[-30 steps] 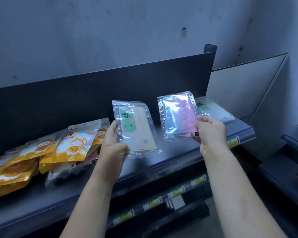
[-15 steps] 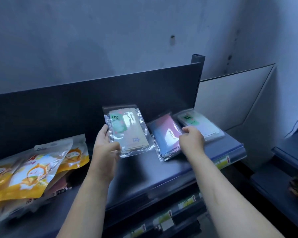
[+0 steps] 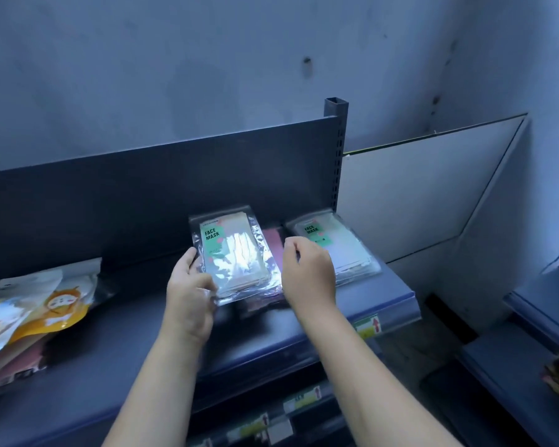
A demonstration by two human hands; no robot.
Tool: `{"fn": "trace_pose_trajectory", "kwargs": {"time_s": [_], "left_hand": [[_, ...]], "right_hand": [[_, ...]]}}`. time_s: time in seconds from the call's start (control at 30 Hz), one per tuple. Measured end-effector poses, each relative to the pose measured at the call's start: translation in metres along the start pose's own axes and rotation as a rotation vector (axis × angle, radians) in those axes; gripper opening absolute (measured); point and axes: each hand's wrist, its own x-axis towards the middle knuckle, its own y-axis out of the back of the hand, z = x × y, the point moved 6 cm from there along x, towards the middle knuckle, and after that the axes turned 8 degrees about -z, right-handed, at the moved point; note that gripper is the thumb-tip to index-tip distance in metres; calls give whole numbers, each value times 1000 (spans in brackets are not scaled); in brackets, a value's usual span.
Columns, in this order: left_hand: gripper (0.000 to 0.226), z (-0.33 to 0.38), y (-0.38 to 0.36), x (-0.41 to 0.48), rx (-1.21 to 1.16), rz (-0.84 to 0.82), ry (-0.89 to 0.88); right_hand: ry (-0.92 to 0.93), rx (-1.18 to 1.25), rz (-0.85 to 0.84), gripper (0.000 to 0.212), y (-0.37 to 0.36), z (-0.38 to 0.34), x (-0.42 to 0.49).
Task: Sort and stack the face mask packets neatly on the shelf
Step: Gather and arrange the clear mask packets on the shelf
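Lying heaped at lower left on the shelf (image 3: 142,333) are orange packets (image 3: 55,304). At centre the left hand (image 3: 191,295) is pinching a face mask packet (image 3: 236,256) by its lower-left edge: light, slippery film, likely best held at the sealed border. The right hand (image 3: 307,272) is hovering, loosely curled, empty.

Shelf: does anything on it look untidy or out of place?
Yes. The orange packets at the left end of the shelf lie in a loose heap at different angles, unlike the flat stack at the right.
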Motion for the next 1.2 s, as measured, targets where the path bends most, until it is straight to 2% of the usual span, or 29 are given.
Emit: {"fn": "trace_pose_trajectory", "kwargs": {"time_s": [0.1, 0.17, 0.23, 0.37, 0.47, 0.53, 0.6, 0.7, 0.77, 0.83, 0.9, 1.0, 1.07, 1.2], "left_hand": [[63, -8, -40, -1, 46, -68, -34], [63, -15, -67, 0, 140, -103, -66], [69, -24, -91, 3, 258, -114, -77], [92, -50, -132, 11, 439, -138, -70], [73, -59, -150, 22, 746, -122, -216], [65, -71, -159, 28, 962, -113, -196], [53, -84, -167, 33, 1037, -120, -133], [18, -99, -173, 40, 1159, -124, -126], [10, -107, -175, 44, 1277, -132, -140], [8, -112, -178, 44, 1412, -148, -213], [13, -114, -185, 40, 1564, -197, -318], [29, -124, -190, 37, 1786, -303, -429], [39, -127, -191, 34, 1882, -359, -419], [50, -126, -185, 35, 1869, -282, -344]], "right_hand": [[-113, 268, -127, 25, 23, 7, 10], [-94, 232, -163, 19, 40, 13, 15], [-60, 137, -123, 33, 59, 21, 21], [-35, 27, -69, 45, 89, 39, 36], [-10, -15, -94, 46, 102, 46, 43], [-11, -76, -125, 41, 103, 53, 46], [-46, -143, -192, 41, 100, 64, 50], [-105, -207, -278, 37, 95, 82, 51], [-113, -234, -295, 31, 89, 92, 50], [-64, -325, -327, 43, 81, 98, 51], [-25, -426, -358, 56, 74, 102, 52], [-7, -454, -373, 58, 73, 105, 50], [1, -464, -385, 58, 74, 107, 49], [16, -469, -401, 58, 74, 110, 50]]}}
